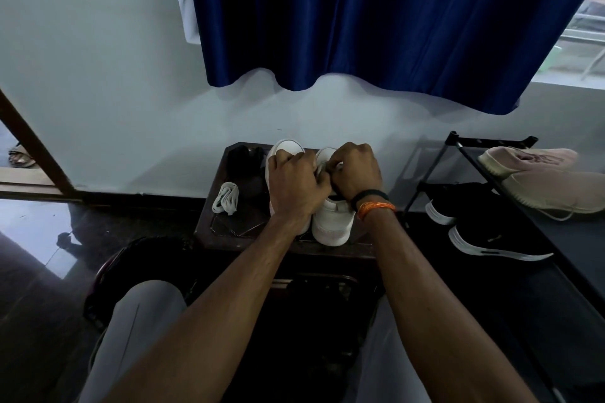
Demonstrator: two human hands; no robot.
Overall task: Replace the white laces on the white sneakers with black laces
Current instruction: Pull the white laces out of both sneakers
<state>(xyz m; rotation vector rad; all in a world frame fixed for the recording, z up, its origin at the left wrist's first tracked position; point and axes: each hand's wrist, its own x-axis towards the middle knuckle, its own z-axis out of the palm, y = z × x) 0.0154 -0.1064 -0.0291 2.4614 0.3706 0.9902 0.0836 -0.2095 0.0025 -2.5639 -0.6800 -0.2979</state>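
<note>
Two white sneakers stand side by side on a small dark table (pixel 229 232), toes pointing away from me. My left hand (pixel 296 183) lies over the left sneaker (pixel 284 149) and reaches across to the right sneaker (pixel 334 222). My right hand (pixel 355 170) is curled over the right sneaker's lacing area. Both hands pinch a white lace (pixel 322 168) between them. A removed white lace (pixel 226 198) lies bundled on the table's left part. A dark bundle (pixel 244 155), possibly the black laces, sits at the table's back left corner.
A black shoe rack (pixel 458 144) stands to the right, with pink shoes (pixel 537 173) on top and black sneakers (pixel 484 235) below. A blue curtain (pixel 376 16) hangs over the wall behind. My knees in grey trousers (pixel 137 321) are at the bottom.
</note>
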